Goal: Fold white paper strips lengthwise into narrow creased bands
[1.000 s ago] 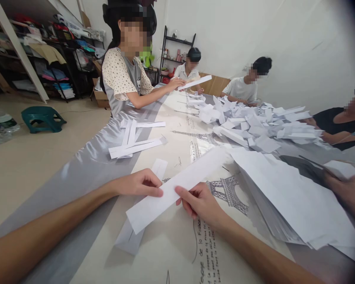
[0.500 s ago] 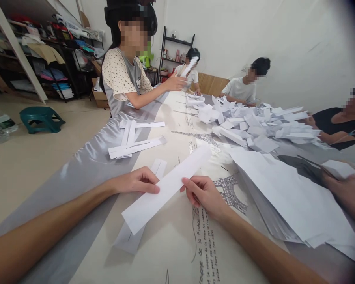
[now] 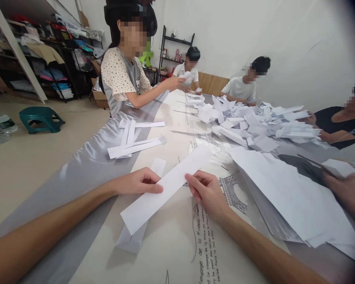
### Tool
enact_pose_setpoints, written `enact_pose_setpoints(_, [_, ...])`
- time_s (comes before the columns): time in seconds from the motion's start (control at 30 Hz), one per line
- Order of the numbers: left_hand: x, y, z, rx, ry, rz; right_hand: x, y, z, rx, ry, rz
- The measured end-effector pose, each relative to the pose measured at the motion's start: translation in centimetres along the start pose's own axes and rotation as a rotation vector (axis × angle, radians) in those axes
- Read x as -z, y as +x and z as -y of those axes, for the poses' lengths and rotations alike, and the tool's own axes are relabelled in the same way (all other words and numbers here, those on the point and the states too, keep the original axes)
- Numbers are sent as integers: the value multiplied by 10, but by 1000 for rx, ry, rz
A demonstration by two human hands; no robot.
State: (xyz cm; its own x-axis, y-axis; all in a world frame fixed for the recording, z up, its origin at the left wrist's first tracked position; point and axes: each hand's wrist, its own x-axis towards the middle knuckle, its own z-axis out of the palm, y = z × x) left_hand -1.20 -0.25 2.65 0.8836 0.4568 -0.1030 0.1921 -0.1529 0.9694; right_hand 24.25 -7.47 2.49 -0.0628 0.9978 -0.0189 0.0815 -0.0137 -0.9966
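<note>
Both my hands hold a folded strip of white paper [image 3: 165,193] that slants up to the right above the table. My left hand [image 3: 139,181] pinches its left edge, thumb on top and fingers tucked beneath. On the opposite edge, my right hand [image 3: 208,191] grips with thumb on top and fingers curled under. Crossing below it is another folded paper strip [image 3: 133,242], partly hidden by the held one. Several folded strips [image 3: 133,148] lie farther off on the left side. To the right of my right hand rests a stack of white paper sheets [image 3: 278,189].
A big heap of folded paper [image 3: 254,122] covers the table's far right. The cloth [image 3: 106,232] is grey and cream with printed towers. Co-workers sit around; one person's hand [image 3: 346,189] is at the right edge. A green stool [image 3: 41,118] stands on the floor at left.
My right hand has slid slightly right and up along the strip's edge. My left hand has shifted a little right. The far-left co-worker's held paper has lowered.
</note>
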Motion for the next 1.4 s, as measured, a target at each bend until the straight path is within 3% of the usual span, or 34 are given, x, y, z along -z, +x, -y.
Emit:
enact_pose_setpoints(0.4, [-6,2,-5,-13,-18,-29,1,-1,1,-14,-6,-61])
enact_pose_setpoints(0.73, [-5,0,-3,-40,-21,30,11,3,3,32,87,-151])
enact_pose_setpoints(0.97, [-5,1,-4,-35,-11,-6,6,0,2,41,153,-112])
enact_pose_setpoints(1.4, [-2,0,0,-61,3,27,15,4,3,25,164,-202])
